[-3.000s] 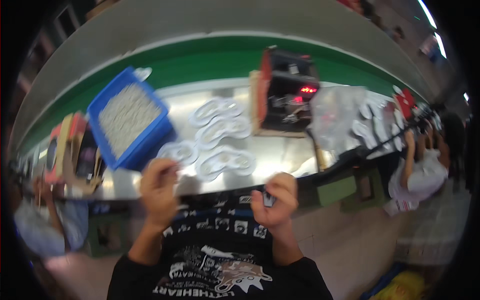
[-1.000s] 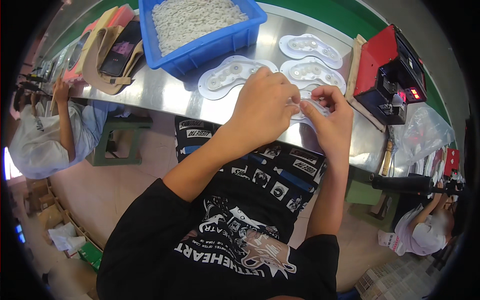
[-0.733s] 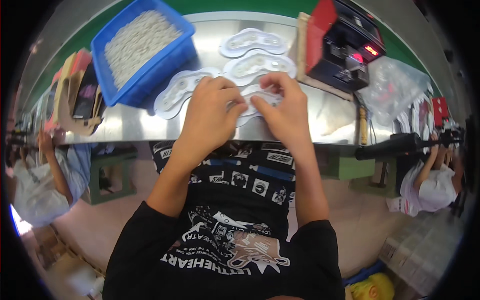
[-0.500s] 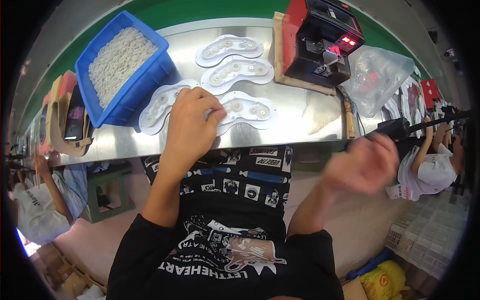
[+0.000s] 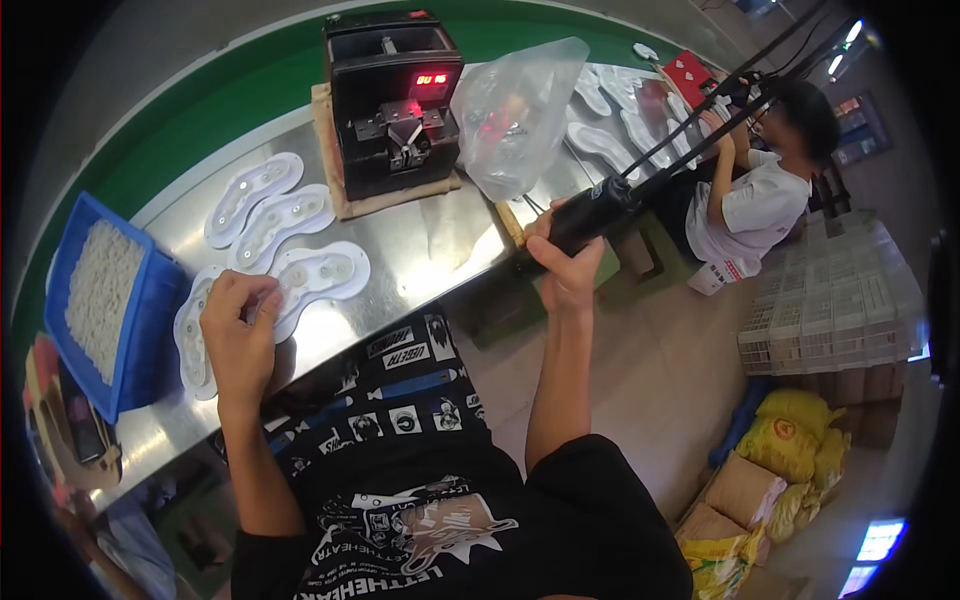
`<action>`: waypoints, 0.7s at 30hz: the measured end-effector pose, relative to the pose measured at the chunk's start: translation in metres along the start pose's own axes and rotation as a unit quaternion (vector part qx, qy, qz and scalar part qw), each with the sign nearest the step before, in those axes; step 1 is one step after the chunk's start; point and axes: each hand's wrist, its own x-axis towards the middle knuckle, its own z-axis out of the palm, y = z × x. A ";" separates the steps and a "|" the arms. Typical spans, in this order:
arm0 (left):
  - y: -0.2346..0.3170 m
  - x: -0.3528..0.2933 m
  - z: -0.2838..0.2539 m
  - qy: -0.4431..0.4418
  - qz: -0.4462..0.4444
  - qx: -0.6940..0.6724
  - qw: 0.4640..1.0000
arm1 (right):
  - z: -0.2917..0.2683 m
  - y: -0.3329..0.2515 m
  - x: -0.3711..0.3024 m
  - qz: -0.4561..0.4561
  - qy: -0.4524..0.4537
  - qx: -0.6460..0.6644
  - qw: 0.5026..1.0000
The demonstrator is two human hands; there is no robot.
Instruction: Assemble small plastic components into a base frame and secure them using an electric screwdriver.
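Observation:
My right hand (image 5: 570, 270) grips a black electric screwdriver (image 5: 592, 210) beyond the table's front edge; black cords run from it to the upper right. My left hand (image 5: 238, 335) is over two white curved plastic shells, its fingers bent and thumb close to them; whatever they pinch is hidden. One shell (image 5: 345, 272) lies just right of its fingertips. Another shell (image 5: 188, 345) is partly covered by the hand. Two more shells, a middle one (image 5: 312, 205) and a far one (image 5: 280, 170), lie behind. Small round parts sit inside the shells.
A blue bin (image 5: 140, 330) of small white pieces (image 5: 105, 290) stands at left. A black machine (image 5: 385, 160) with a red display sits at the back, beside a clear plastic bag (image 5: 520, 120). A co-worker (image 5: 750, 200) sits at right, near stacked white crates (image 5: 830, 300).
My view has swung right. My right hand, blurred and near the black electric screwdriver before, now wraps round it. My left hand stays at the white shells.

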 end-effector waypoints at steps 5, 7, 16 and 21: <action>-0.002 -0.005 -0.003 0.020 0.020 0.038 0.999 | 0.016 -0.008 0.003 0.056 -0.034 0.004 0.998; -0.004 -0.005 -0.002 0.029 0.026 0.041 0.998 | 0.022 -0.021 0.002 0.068 -0.033 -0.139 0.987; -0.003 -0.003 0.007 0.048 0.053 0.054 0.996 | 0.103 -0.087 0.022 -0.141 -0.084 -0.037 0.986; -0.003 -0.001 0.004 0.038 0.052 0.067 0.996 | 0.163 -0.094 0.086 -0.169 -0.091 0.007 0.981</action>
